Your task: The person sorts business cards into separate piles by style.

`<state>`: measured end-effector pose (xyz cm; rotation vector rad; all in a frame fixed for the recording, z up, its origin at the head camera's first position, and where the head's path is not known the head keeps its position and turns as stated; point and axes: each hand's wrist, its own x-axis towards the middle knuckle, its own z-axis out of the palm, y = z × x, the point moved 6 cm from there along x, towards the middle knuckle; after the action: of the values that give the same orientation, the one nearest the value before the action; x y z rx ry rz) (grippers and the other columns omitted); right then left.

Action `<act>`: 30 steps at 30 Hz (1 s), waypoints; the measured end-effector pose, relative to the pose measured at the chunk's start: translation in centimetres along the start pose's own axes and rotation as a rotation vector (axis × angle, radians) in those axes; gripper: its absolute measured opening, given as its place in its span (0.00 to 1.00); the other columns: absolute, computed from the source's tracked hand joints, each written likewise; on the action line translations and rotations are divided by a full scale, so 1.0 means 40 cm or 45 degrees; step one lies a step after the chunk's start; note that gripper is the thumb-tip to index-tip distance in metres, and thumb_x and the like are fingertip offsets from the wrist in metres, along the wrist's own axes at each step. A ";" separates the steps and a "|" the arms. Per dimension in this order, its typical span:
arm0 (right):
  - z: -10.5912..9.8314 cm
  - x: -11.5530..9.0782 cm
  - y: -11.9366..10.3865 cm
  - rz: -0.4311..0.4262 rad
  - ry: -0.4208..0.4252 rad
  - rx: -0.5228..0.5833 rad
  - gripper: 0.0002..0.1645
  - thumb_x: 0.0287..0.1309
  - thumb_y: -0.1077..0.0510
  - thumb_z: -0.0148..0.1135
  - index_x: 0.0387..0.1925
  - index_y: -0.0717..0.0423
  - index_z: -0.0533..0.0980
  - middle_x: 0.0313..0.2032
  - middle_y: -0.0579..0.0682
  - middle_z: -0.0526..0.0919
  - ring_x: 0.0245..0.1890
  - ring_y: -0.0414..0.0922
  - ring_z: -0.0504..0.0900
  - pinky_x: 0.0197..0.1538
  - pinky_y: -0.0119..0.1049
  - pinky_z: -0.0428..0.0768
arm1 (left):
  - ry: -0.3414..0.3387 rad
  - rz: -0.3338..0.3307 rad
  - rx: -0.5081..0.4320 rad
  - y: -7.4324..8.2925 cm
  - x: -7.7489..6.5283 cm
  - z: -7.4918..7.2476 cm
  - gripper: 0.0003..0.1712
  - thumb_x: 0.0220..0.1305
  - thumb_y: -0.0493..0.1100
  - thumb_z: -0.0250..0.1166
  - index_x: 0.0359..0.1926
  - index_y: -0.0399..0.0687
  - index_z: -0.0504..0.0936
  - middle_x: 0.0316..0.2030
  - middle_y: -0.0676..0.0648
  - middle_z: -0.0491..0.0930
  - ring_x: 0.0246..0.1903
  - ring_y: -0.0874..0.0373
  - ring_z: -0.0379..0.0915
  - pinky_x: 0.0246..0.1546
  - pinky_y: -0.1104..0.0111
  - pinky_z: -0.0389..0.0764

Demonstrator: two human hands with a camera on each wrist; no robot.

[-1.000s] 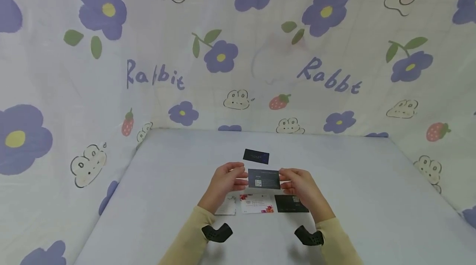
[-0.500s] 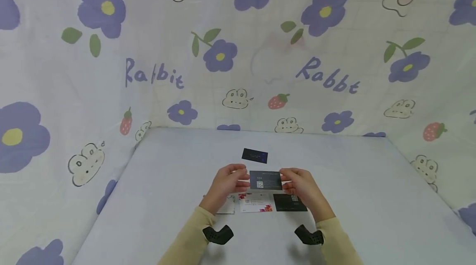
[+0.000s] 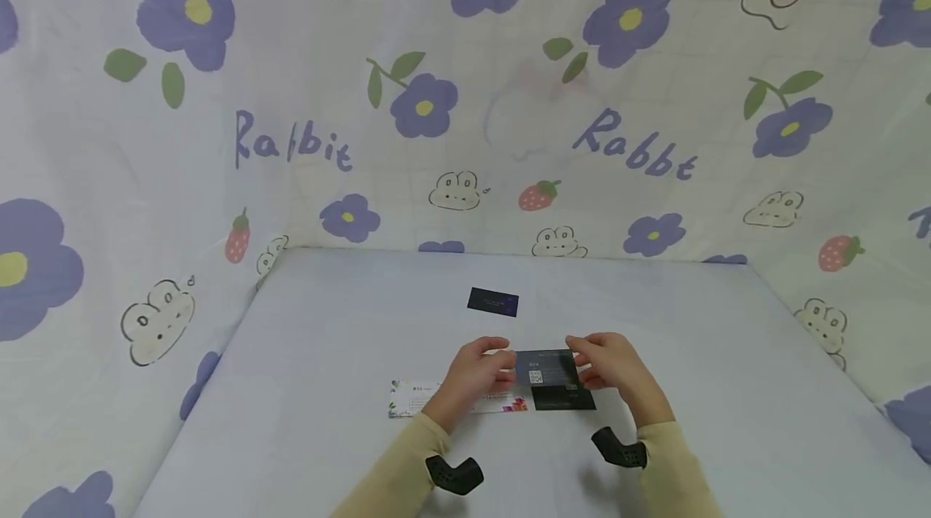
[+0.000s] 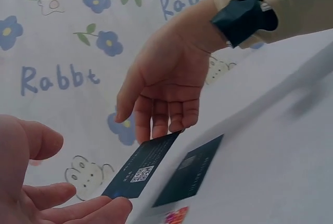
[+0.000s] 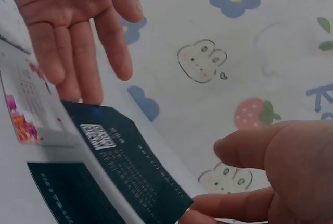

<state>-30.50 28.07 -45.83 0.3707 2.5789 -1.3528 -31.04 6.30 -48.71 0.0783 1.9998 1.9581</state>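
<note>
A dark business card (image 3: pixel 544 364) with a QR code hangs between my two hands, a little above the table. My left hand (image 3: pixel 476 376) touches its left end with extended fingertips, the thumb apart from it. On its right end rest the fingertips of my right hand (image 3: pixel 617 368), that thumb also clear of the card (image 5: pixel 130 161). Just beneath lies a black card (image 3: pixel 563 401), partly covered by the raised one. To its left lies a white card with red flowers (image 3: pixel 516 403), partly hidden by my left hand. A white card (image 3: pixel 409 399) with a leafy border lies further left.
Another black card (image 3: pixel 493 302) lies alone, slightly turned, farther back on the white table (image 3: pixel 327 324). Behind the table hangs a white curtain (image 3: pixel 509 114) printed with purple flowers and rabbits. Each wrist bears a black camera mount (image 3: pixel 455 475).
Both hands have moved right and nearer to me with the dark business card, which now overlaps the black card on the table. More of the left white card shows.
</note>
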 end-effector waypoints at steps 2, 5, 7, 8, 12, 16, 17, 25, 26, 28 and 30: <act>-0.008 0.000 0.010 0.017 -0.014 -0.048 0.37 0.71 0.42 0.55 0.61 0.73 0.71 0.44 0.64 0.84 0.31 0.45 0.85 0.37 0.38 0.88 | -0.019 -0.012 0.023 -0.010 0.002 0.017 0.27 0.69 0.44 0.64 0.65 0.37 0.75 0.49 0.40 0.85 0.37 0.57 0.86 0.42 0.65 0.89; -0.017 -0.001 0.022 0.038 -0.044 -0.076 0.37 0.71 0.42 0.55 0.60 0.73 0.72 0.43 0.64 0.84 0.32 0.45 0.85 0.37 0.40 0.88 | -0.035 -0.039 0.045 -0.023 0.007 0.035 0.28 0.68 0.45 0.65 0.65 0.38 0.75 0.50 0.41 0.85 0.35 0.58 0.84 0.42 0.65 0.89; -0.018 -0.002 0.029 0.052 -0.069 -0.078 0.36 0.71 0.41 0.55 0.58 0.73 0.73 0.42 0.62 0.84 0.32 0.45 0.85 0.38 0.40 0.88 | -0.037 -0.049 0.057 -0.028 0.010 0.043 0.28 0.68 0.45 0.66 0.65 0.38 0.75 0.50 0.41 0.85 0.34 0.60 0.83 0.40 0.65 0.89; -0.018 -0.001 0.032 0.058 -0.081 -0.076 0.35 0.71 0.41 0.55 0.56 0.72 0.74 0.41 0.61 0.84 0.32 0.45 0.85 0.37 0.41 0.88 | -0.037 -0.060 0.062 -0.030 0.011 0.047 0.28 0.68 0.46 0.66 0.65 0.39 0.76 0.50 0.41 0.85 0.33 0.60 0.83 0.40 0.66 0.89; -0.017 0.001 0.045 0.084 -0.108 -0.062 0.32 0.71 0.42 0.55 0.51 0.71 0.76 0.36 0.56 0.82 0.29 0.45 0.84 0.36 0.41 0.87 | -0.051 -0.094 0.070 -0.033 0.010 0.060 0.28 0.69 0.46 0.65 0.66 0.39 0.75 0.49 0.42 0.85 0.32 0.61 0.82 0.37 0.67 0.88; -0.016 0.007 0.055 0.100 -0.109 -0.070 0.32 0.72 0.41 0.55 0.50 0.71 0.76 0.34 0.55 0.81 0.28 0.45 0.83 0.35 0.40 0.87 | -0.065 -0.124 0.087 -0.033 0.006 0.070 0.29 0.70 0.47 0.64 0.67 0.39 0.74 0.49 0.42 0.84 0.34 0.61 0.82 0.39 0.67 0.89; -0.016 0.008 0.057 0.100 -0.111 -0.076 0.33 0.72 0.41 0.54 0.50 0.71 0.76 0.34 0.55 0.81 0.28 0.45 0.83 0.35 0.39 0.87 | -0.066 -0.130 0.100 -0.035 0.006 0.071 0.29 0.70 0.47 0.64 0.67 0.40 0.74 0.49 0.42 0.84 0.35 0.61 0.82 0.39 0.67 0.88; -0.018 0.020 0.079 0.120 -0.080 -0.098 0.30 0.70 0.41 0.56 0.45 0.68 0.77 0.31 0.53 0.80 0.26 0.44 0.82 0.32 0.38 0.87 | -0.075 -0.151 0.127 -0.042 0.003 0.081 0.30 0.70 0.49 0.64 0.67 0.39 0.74 0.48 0.42 0.84 0.36 0.60 0.82 0.40 0.68 0.88; -0.018 0.020 0.081 0.122 -0.078 -0.097 0.30 0.70 0.41 0.56 0.44 0.68 0.77 0.30 0.52 0.80 0.25 0.43 0.82 0.32 0.38 0.86 | -0.077 -0.152 0.129 -0.043 0.003 0.083 0.30 0.70 0.48 0.64 0.67 0.39 0.74 0.47 0.42 0.84 0.36 0.60 0.82 0.39 0.68 0.88; -0.020 0.019 0.084 0.127 -0.074 -0.099 0.29 0.70 0.42 0.56 0.43 0.68 0.77 0.29 0.52 0.80 0.25 0.43 0.82 0.31 0.37 0.86 | -0.078 -0.156 0.132 -0.045 0.003 0.085 0.30 0.71 0.48 0.64 0.67 0.38 0.74 0.47 0.42 0.84 0.35 0.61 0.82 0.39 0.68 0.88; -0.021 0.019 0.086 0.131 -0.071 -0.097 0.29 0.70 0.42 0.56 0.43 0.68 0.77 0.28 0.51 0.80 0.24 0.43 0.82 0.31 0.37 0.86 | -0.079 -0.157 0.135 -0.047 0.004 0.088 0.30 0.71 0.48 0.64 0.67 0.38 0.74 0.47 0.42 0.84 0.35 0.61 0.82 0.39 0.68 0.88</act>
<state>-30.18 30.76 -48.24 0.4392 2.5203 -1.2095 -29.84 9.63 -50.57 0.0394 2.0173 1.7533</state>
